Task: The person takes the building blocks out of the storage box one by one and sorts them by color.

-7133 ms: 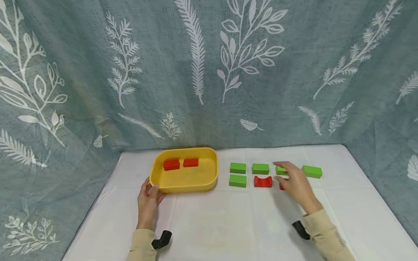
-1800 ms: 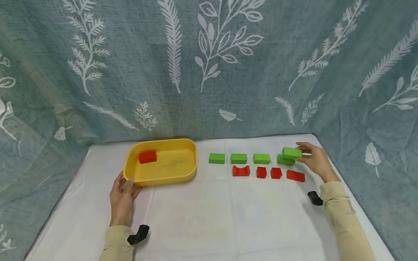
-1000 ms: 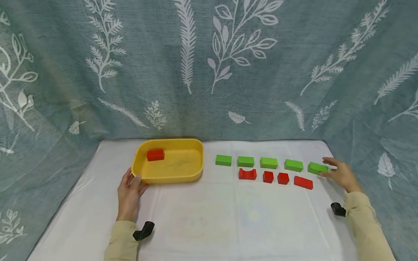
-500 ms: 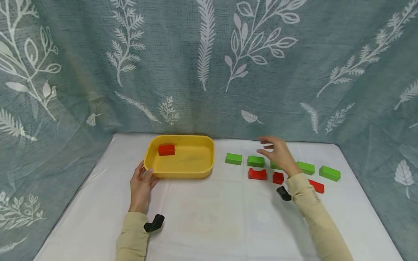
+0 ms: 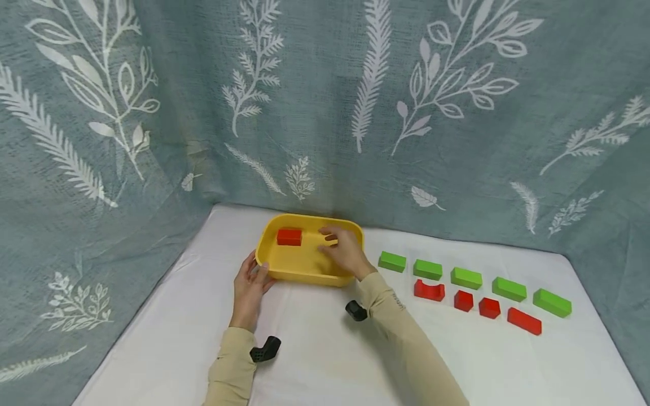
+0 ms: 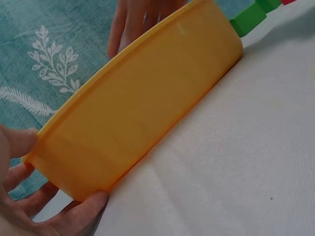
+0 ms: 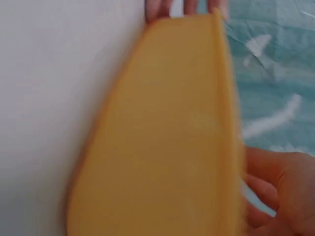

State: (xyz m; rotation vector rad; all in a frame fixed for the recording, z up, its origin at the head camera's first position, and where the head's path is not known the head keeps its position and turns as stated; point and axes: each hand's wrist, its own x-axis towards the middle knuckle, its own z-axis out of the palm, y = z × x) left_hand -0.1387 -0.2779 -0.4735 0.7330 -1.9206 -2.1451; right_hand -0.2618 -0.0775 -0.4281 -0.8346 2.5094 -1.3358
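Observation:
My left hand (image 5: 249, 293) grips the front left corner of a yellow plastic tub (image 5: 304, 277). In the left wrist view its thumb lies at the rim of the tub (image 6: 133, 113), with fingers against the end wall and low by the base. One red toy block (image 5: 289, 237) lies inside, toward the back left. My right hand (image 5: 346, 251) reaches over the tub's right half, fingers and thumb bent apart with nothing between them. The right wrist view is blurred; the tub's outer wall (image 7: 157, 123) hides the fingertips there.
Right of the tub runs a row of several green blocks (image 5: 466, 278). In front of it lie a red block with a curved notch (image 5: 429, 290), two small red cubes (image 5: 463, 300) and a longer red block (image 5: 525, 321). A patterned curtain (image 5: 325, 169) hangs behind the white-covered table (image 5: 315, 349).
One of two red blocks has left the tub. Green blocks now form a single row, red ones another; my right hand set down a green block, then moved left over the tub.

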